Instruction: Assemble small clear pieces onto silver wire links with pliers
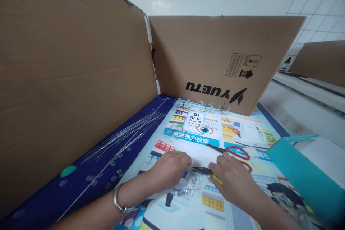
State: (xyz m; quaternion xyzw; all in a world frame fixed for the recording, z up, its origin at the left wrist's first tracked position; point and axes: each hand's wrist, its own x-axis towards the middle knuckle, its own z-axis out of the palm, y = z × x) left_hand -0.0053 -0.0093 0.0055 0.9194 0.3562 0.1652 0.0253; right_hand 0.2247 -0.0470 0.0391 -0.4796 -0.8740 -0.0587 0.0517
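Note:
My left hand (168, 169), with a silver bangle (118, 199) on the wrist, is pinched shut on a thin wire strung with clear beads (185, 189) that lies on the printed poster (242, 129). My right hand (231, 179) is closed round small pliers with yellow handles (207, 172), whose dark jaws point left and meet the wire at my left fingertips. Red-handled scissors (237, 152) lie just beyond my right hand.
A bundle of straight thin wires (126, 133) and loose clear beads (113, 169) lie on the blue surface at left. Cardboard walls (210, 61) enclose the back and left. More clear beads (207, 107) line the far poster edge. A teal box (304, 176) stands at right.

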